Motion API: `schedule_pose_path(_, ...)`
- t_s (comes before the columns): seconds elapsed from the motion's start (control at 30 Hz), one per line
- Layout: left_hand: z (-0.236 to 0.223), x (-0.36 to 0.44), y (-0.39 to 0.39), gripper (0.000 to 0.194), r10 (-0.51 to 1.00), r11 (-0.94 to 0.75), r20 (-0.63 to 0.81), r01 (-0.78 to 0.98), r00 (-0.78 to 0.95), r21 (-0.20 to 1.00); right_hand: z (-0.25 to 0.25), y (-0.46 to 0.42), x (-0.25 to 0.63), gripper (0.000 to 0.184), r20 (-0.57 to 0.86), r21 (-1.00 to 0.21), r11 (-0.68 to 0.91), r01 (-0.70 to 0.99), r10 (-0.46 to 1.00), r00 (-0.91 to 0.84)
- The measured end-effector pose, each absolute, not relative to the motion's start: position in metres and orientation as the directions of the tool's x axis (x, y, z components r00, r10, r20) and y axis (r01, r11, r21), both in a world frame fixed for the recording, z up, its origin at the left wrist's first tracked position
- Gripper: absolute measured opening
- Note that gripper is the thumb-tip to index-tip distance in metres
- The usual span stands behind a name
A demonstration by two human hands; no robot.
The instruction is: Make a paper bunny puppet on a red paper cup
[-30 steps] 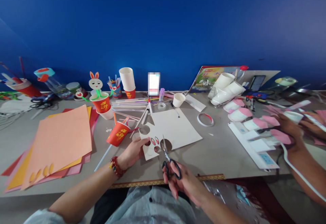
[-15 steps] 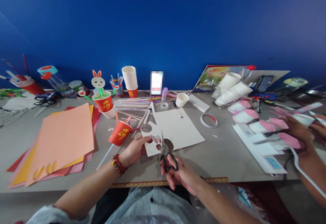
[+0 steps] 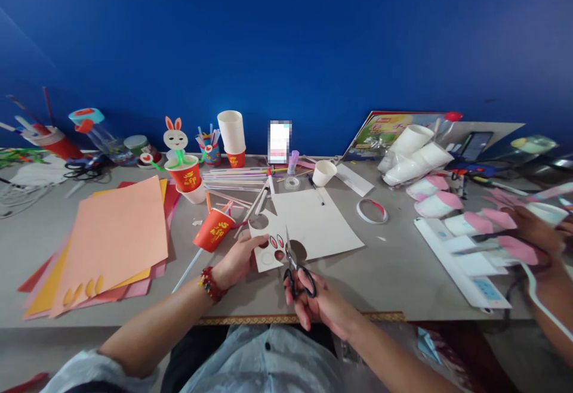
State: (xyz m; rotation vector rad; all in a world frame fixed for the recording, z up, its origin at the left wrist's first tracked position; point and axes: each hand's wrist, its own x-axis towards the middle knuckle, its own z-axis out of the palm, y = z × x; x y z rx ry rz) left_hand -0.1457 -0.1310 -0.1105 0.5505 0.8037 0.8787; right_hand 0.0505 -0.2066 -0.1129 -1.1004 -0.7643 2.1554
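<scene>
My left hand (image 3: pixel 237 260) pinches a piece of white paper (image 3: pixel 264 260) between thumb and fingers. The paper has round cut-outs, two red-centred ear shapes outlined in black and a drawn circle. My right hand (image 3: pixel 319 305) has its fingers in the black handles of a pair of scissors (image 3: pixel 292 259). The blades point away from me and lie along the paper's right edge, beside the ear shapes; whether they touch it I cannot tell. A large white sheet (image 3: pixel 322 226) lies just beyond, and a red paper cup (image 3: pixel 213 230) with straws leans on its side left of the paper.
Coloured paper sheets (image 3: pixel 123 232) are stacked at left. A rabbit figure (image 3: pixel 175 139) stands in a red cup behind. Straws (image 3: pixel 235 179), a tape roll (image 3: pixel 372 212) and a white cup (image 3: pixel 324 173) lie farther back. At right, another person's hand (image 3: pixel 535 232) is near pink-and-white cups and a power strip (image 3: pixel 461 268).
The view has shifted slightly, so everything sits a little farther right. The scissors have tilted a bit against the paper. Both hands keep their holds.
</scene>
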Motion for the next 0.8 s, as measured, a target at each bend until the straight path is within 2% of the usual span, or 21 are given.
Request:
schedule_pose_path(0.5,-0.1104,-0.1414,-0.1331,0.025,0.851,0.517,-0.389,-0.427,0.353,0.742,-0.1092,-0.2086,0.0525,0.059,-0.515,-0.703,-0.664,-0.255,0.723,-0.461)
schedule_pose_path(0.8,-0.1142,-0.1388,-0.1388,0.030,0.874,0.483,-0.402,-0.398,0.273,0.780,-0.1060,-0.2064,0.0478,0.058,-0.526,-0.759,-0.634,-0.144,0.729,-0.437)
